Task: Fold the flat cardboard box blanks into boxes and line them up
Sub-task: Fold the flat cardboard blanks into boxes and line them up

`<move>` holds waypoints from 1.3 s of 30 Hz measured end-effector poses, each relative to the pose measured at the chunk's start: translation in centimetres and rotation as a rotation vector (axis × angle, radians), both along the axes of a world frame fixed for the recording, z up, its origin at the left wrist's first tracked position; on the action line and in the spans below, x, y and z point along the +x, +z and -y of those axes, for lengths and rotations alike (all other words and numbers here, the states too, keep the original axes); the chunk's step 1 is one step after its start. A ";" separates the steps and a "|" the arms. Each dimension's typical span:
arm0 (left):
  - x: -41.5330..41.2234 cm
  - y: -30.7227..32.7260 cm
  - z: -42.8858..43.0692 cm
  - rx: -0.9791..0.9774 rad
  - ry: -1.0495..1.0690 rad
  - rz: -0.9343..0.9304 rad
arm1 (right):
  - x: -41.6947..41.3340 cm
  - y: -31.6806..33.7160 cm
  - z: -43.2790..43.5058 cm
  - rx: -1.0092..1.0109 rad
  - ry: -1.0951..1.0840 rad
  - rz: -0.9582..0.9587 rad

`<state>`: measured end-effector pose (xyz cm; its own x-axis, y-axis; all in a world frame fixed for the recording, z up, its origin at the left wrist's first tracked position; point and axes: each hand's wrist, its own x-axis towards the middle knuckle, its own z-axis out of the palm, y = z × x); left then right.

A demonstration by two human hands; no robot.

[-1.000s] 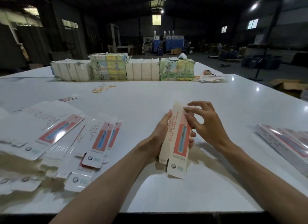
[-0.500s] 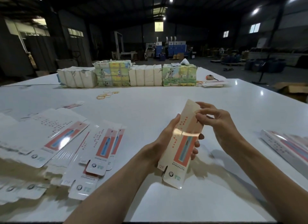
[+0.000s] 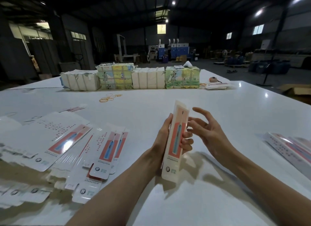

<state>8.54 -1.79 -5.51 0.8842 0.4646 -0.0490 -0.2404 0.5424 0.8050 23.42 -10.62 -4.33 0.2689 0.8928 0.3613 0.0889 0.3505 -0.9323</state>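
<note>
The fingers (image 3: 186, 142) of the left hand (image 3: 164, 141) curl round the right edge of a narrow box blank (image 3: 176, 141), with the thumb on its left edge, and they hold it upright above the white table (image 3: 185, 209). The right hand (image 3: 208, 135) is just beside it, fingers spread and loose, gripping nothing. Flat blanks (image 3: 67, 141) lie scattered on the left, and folded boxes (image 3: 289, 148) lie on the right, well apart.
</note>
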 end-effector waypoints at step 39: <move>0.6 -1.3 0.1 0.591 0.241 -0.235 | 2.9 1.1 -3.1 -0.268 -0.145 0.088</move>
<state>9.11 -1.93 -6.84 0.7495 0.6550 0.0957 -0.0823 -0.0511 0.9953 26.37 -7.51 -3.23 0.3785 0.9140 0.1459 0.2040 0.0714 -0.9764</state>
